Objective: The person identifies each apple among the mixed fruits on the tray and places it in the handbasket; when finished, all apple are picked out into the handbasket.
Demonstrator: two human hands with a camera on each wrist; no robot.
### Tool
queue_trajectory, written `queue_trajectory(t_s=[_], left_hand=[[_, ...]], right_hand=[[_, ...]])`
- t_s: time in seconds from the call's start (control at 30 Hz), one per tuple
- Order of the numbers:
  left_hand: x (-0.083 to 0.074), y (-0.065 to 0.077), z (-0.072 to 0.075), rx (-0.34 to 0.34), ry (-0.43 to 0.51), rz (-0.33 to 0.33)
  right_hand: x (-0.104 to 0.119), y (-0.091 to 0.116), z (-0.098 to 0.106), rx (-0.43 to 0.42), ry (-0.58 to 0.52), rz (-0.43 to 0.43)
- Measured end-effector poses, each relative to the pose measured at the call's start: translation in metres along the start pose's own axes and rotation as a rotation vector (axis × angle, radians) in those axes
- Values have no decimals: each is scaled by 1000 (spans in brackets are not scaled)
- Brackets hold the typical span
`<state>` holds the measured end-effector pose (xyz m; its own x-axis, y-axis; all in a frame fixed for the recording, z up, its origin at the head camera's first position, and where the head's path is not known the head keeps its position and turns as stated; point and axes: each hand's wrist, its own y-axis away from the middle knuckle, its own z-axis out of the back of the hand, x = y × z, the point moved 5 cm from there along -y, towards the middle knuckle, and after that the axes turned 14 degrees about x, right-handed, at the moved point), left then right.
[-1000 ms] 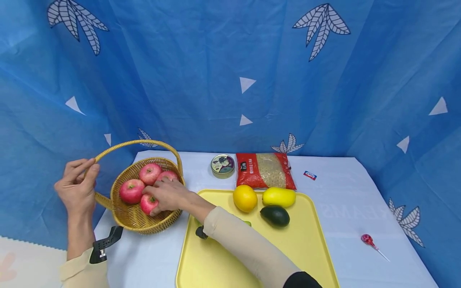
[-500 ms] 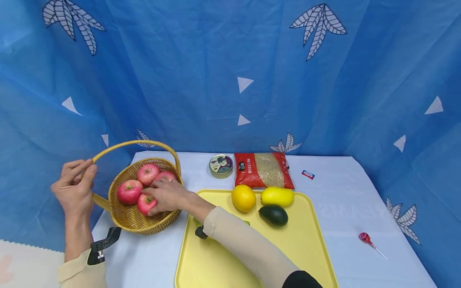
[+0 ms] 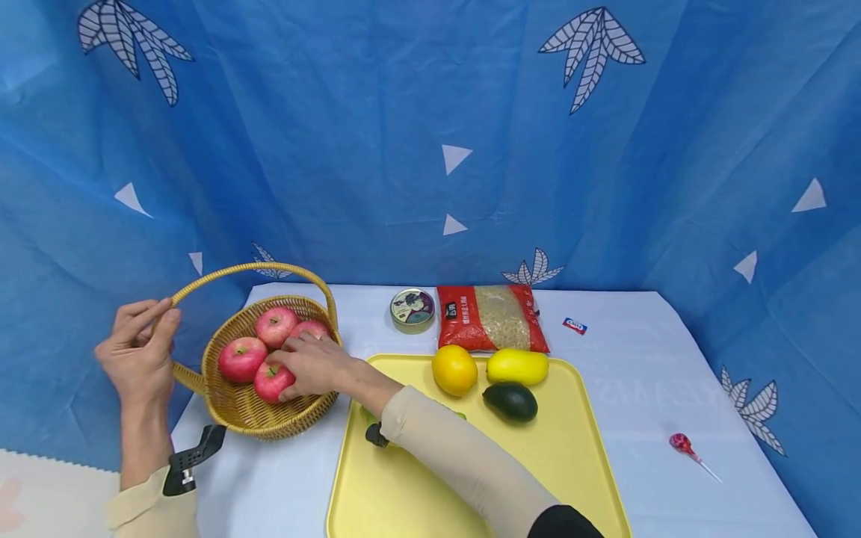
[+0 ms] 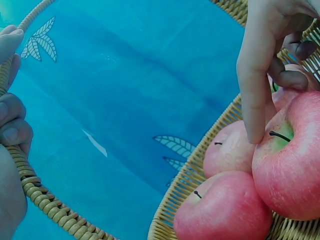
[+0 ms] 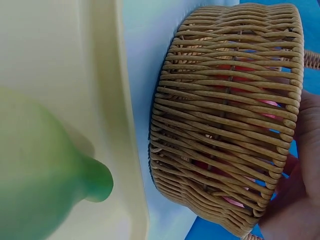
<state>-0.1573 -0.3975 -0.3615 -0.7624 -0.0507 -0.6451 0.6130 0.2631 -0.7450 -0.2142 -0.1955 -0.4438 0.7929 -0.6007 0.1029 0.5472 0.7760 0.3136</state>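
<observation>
My left hand (image 3: 140, 351) holds the handle (image 3: 249, 268) of a yellow wicker basket (image 3: 242, 409) between thumb and fingers. Several red apples lie inside the basket. My right hand (image 3: 315, 365) reaches over its right side and grips the front apple (image 3: 270, 385) with thumb and fingers. In the left wrist view, the index finger touches this apple (image 4: 295, 172) close to its stem, beside two lower apples. A further apple is partly hidden behind the hand. In the right wrist view, the basket wall (image 5: 225, 115) hides most of the apples.
A yellow tray (image 3: 565, 478) holds an orange fruit (image 3: 454, 370), a yellow oblong fruit (image 3: 517, 367), a dark green avocado (image 3: 510, 402) and a green necked fruit (image 5: 40, 165), mostly under my right arm. Behind stand a tin (image 3: 412, 310) and a red pasta bag (image 3: 494, 317). A lollipop (image 3: 686, 447) lies right.
The view has shifted slightly. The front apple sits a touch further left in the basket, with my right hand still around it. My left hand keeps its hold on the handle.
</observation>
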Motion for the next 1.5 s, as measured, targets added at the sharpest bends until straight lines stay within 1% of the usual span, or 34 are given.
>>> queue_trajectory(t_s=[0.37, 0.63, 0.73, 0.9, 1.1, 1.23, 1.33, 1.5], left_hand=[[0, 0, -1, -3, 6, -5], [-1, 1, -1, -7, -6, 8], [-1, 1, -1, -6, -5, 7], [0, 2, 0, -6, -5, 8], [0, 3, 0, -18, -3, 14], [1, 4, -2, -9, -4, 14], [0, 3, -3, -3, 2, 6], [1, 3, -2, -24, 3, 6]], right_hand=[[-1, 2, 1, -4, -35, 21], [-1, 5, 3, -11, -46, 43], [-2, 7, 5, -18, -52, 61], [-5, 15, 7, -42, -30, 82], [-11, 32, 9, -97, 6, 99], [-18, 49, 10, -108, 36, 100], [-24, 64, 10, -108, 24, 100], [-36, 90, 8, -141, -22, 122]])
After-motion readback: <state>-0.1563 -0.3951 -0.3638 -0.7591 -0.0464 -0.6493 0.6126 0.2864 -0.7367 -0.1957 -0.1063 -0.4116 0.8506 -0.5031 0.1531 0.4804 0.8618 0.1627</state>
